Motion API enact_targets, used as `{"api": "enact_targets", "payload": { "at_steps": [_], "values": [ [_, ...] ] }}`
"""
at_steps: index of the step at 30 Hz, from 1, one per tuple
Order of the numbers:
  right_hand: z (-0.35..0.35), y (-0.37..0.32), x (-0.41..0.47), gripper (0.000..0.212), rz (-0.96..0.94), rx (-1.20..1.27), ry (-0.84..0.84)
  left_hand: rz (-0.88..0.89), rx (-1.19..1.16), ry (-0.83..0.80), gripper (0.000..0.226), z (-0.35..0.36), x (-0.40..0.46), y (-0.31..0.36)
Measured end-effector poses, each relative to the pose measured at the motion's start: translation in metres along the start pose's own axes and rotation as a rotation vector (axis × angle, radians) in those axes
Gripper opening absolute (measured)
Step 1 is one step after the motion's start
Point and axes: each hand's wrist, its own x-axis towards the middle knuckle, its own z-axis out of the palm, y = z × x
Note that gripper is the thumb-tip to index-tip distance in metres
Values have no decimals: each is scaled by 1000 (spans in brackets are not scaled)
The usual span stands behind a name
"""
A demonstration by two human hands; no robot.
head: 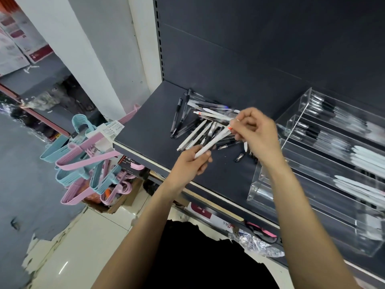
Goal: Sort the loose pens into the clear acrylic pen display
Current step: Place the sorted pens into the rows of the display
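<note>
Pens: a white pen (212, 143) is held over the dark shelf (145, 130) between both hands — the left hand (188, 163) curls its fingers round the lower barrel, the right hand (257, 130) pinches the orange-marked tip end. Judged light, rigid, smooth and liable to roll; best gripped mid-barrel. Beyond lies the loose pile (200, 119) of slim white, black and clear plastic barrels, criss-crossed. To the right stands the clear acrylic pen display (295, 130) — hard, glossy, stepped trays already holding rows of white and black pens.
</note>
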Motion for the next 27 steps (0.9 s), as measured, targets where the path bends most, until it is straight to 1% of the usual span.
{"api": "enact_targets", "payload": {
  "at_steps": [4,6,8,10,13,15,17,19,22,24,27],
  "values": [
    [-19,14,-30,20,74,120,282,-10,197,-137,21,5,20,0],
    [-31,17,-43,19,109,189,424,-27,191,-142,20,6,26,-2],
    [-39,19,-57,18,137,216,497,-72,45,-104,21,10,27,-1],
    [-42,25,-72,18,162,298,558,-121,-176,-93,21,23,26,3],
    [-30,40,-88,15,203,404,643,-174,-534,-120,23,56,22,11],
    [-22,52,-97,14,208,390,676,-202,-660,-106,25,83,19,17],
    [-21,61,-105,16,194,304,685,-222,-757,-66,26,109,16,21],
    [-29,67,-112,17,168,204,683,-213,-802,-57,24,131,15,23],
    [-59,75,-124,20,140,98,676,-164,-739,-66,12,164,11,22],
    [-82,81,-134,22,141,64,623,-112,-666,-39,9,190,5,17],
    [-116,87,-150,24,121,49,548,-50,-581,10,15,228,-6,10]
  ]
}}
